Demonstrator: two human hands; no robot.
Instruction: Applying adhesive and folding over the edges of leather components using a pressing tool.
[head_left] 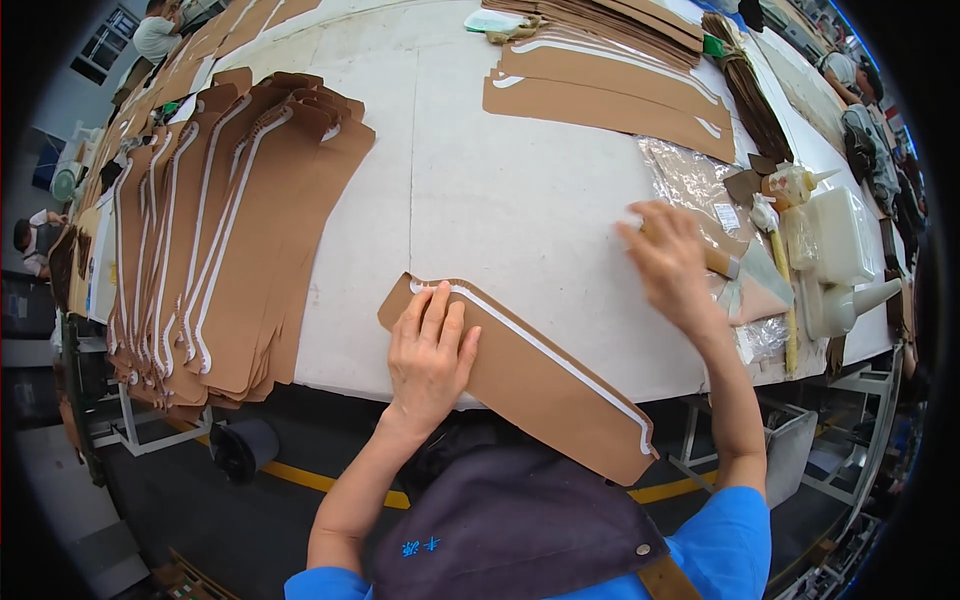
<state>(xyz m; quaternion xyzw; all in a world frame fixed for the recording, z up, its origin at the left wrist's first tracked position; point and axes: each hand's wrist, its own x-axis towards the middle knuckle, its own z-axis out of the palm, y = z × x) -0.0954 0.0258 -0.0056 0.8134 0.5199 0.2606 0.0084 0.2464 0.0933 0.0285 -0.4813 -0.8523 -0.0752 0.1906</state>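
Observation:
A long brown leather-like panel (560,395) lies slantwise at the table's near edge, its right end jutting over it. A white strip (545,340) follows its upper edge and hooks at both ends. My left hand (430,350) rests on the panel's left part, fingers stretched out flat beside the strip. To the right, raised over the table, my right hand (668,265) is smeared by motion. Its fingers curl around a tan cylindrical tool (722,262) with a greyish end; the tool's middle is hidden by the hand.
Overlapping brown panels with white strips (265,240) fan out at the left. Another stack (610,100) lies at the far right. Clear plastic bags (690,170), a yellowish bottle (790,185), a white container (840,235) and a white nozzle bottle (845,310) crowd the right side of the table (500,190).

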